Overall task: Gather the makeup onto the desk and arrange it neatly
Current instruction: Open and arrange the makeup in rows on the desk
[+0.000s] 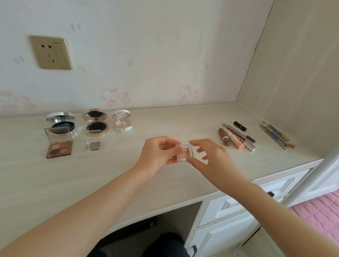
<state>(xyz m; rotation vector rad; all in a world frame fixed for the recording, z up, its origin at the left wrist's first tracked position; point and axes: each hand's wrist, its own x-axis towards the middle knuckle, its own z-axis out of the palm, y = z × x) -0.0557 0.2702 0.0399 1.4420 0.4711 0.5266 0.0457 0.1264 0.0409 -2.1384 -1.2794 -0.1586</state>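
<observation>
A small clear square makeup case (184, 152) is held above the pale wooden desk (32, 179) by both hands. My left hand (156, 157) pinches its left side and my right hand (210, 160) pinches its right side. On the desk's left stand several open compacts: a silver one (61, 120), a rose-gold one (96, 122) and a white-pink one (122, 120). In front of them lie a brown eyeshadow palette (59, 143) and a small single eyeshadow (94, 145). To the right lie lipsticks and tubes (236, 138) and a bundle of brushes (276, 135).
A gold wall socket (51, 53) sits on the wallpapered back wall. White drawers (230, 217) are under the desk's right part, and a pink bedspread (326, 213) shows at the far right. My dark-clothed knees (165, 251) are below the desk edge.
</observation>
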